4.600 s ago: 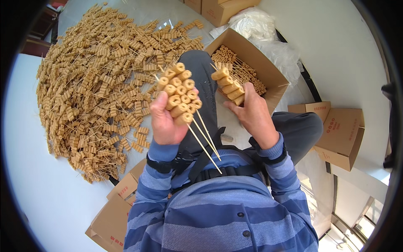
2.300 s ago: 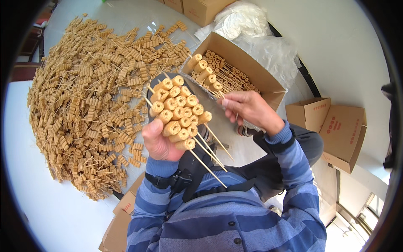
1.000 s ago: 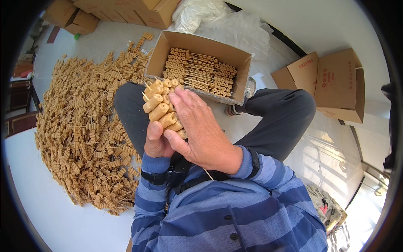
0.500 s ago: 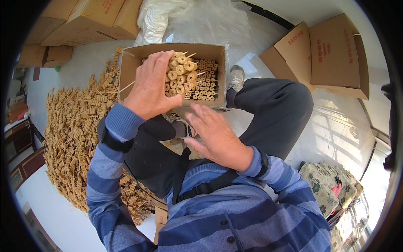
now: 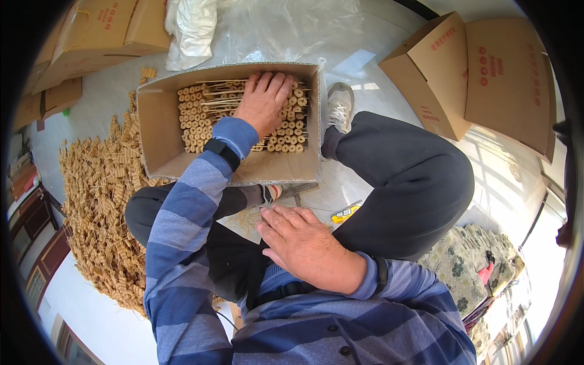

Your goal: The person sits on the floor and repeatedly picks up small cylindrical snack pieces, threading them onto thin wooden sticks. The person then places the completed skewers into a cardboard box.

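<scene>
Glossy pale floor [image 5: 371, 97] surrounds an open carton [image 5: 163, 128] in the head view, with a loose pile of skewers [image 5: 100, 213] to its left. Skewered rolls [image 5: 196, 125] lie in rows inside the carton. The left hand [image 5: 266, 103] rests over them; whether its grip holds any, I cannot tell. The right hand [image 5: 310, 249] hangs empty, grip loosely wide. The rolls look light, dry and perhaps brittle; cupping several seems safer than squeezing.

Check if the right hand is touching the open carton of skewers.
Apart. The head view shows a strip of floor and part of a shoe between the right hand and the near edge of the carton of skewers.
</scene>
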### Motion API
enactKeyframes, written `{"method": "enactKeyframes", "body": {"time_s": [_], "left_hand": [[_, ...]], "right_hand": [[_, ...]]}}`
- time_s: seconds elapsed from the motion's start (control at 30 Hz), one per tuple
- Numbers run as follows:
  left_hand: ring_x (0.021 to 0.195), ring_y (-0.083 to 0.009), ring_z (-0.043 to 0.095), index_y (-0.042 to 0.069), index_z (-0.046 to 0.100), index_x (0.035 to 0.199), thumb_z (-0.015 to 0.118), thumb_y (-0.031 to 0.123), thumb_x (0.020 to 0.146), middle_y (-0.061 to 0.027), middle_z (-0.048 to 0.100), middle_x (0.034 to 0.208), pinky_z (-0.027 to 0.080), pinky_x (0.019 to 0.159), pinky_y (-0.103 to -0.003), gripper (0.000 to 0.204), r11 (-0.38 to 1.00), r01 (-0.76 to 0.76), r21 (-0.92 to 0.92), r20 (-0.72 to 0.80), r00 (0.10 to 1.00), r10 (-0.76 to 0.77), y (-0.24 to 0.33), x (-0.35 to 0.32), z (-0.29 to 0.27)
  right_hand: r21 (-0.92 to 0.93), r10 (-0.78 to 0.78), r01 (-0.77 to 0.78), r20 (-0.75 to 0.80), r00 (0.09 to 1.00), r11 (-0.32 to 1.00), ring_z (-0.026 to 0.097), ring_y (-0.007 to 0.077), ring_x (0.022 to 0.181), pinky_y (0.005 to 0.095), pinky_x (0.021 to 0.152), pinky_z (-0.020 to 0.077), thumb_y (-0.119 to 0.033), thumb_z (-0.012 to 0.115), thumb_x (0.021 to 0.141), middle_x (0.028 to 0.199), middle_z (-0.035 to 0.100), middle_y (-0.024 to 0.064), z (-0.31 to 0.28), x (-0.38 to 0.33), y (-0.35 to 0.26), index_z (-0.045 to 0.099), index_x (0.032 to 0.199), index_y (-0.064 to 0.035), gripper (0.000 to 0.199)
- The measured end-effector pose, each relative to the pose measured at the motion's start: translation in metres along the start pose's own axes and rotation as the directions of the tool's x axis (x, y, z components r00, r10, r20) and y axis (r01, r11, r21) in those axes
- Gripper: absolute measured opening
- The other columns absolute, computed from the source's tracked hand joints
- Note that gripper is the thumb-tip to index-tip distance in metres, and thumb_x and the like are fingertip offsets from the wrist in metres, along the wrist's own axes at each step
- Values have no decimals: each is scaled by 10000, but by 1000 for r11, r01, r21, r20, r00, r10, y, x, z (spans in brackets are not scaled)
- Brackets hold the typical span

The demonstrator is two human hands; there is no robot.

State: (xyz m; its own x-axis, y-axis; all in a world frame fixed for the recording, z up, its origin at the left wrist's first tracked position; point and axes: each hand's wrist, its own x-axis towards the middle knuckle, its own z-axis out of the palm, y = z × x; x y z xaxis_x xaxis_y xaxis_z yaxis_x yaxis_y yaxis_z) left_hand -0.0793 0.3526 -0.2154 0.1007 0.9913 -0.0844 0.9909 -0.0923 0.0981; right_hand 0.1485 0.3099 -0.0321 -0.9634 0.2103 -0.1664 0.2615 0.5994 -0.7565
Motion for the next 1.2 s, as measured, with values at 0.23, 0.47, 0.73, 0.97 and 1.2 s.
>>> {"method": "enactKeyframes", "body": {"time_s": [0.23,0.47,0.73,0.97,1.2], "left_hand": [[1361,-360,391,45,295,1527,810,239,699,-170,422,1458,258,1186,-515,993,992,16,-128,10,1000,-14,-4,-3,24],[1403,-386,357,58,251,1553,823,276,756,-193,392,1499,245,1203,-513,1005,970,14,-241,133,991,19,-16,2,36],[1429,-378,330,70,214,1577,782,382,809,-157,367,1544,220,1194,-554,1005,981,92,-171,239,970,-49,-9,9,35],[1428,-366,333,145,279,1566,731,466,839,-150,347,1560,232,1176,-576,914,991,85,-107,171,983,-66,3,-1,15],[1429,-384,319,219,329,1547,677,405,901,-141,331,1574,263,1153,-599,757,993,-87,-84,136,986,98,2,-10,19]], "right_hand": [[-32,6,-5,55,998,999,512,289,1263,403,1061,390,-275,701,881,1312,574,151,1,-1,4,574,1273,-11,489],[-30,-9,10,42,999,999,557,308,1202,408,1046,407,-181,602,875,1256,605,184,5,-2,4,599,1229,35,414],[-92,-27,37,111,993,995,564,286,1183,387,1008,429,-208,648,857,1248,606,161,7,-3,2,579,1250,16,458],[-133,-17,38,154,988,990,570,269,1167,373,985,438,-225,657,868,1204,613,139,7,-7,0,587,1244,8,447],[-141,1,25,186,983,990,590,262,1114,367,946,453,-210,653,865,1159,626,129,7,-7,0,595,1239,15,440]]}}
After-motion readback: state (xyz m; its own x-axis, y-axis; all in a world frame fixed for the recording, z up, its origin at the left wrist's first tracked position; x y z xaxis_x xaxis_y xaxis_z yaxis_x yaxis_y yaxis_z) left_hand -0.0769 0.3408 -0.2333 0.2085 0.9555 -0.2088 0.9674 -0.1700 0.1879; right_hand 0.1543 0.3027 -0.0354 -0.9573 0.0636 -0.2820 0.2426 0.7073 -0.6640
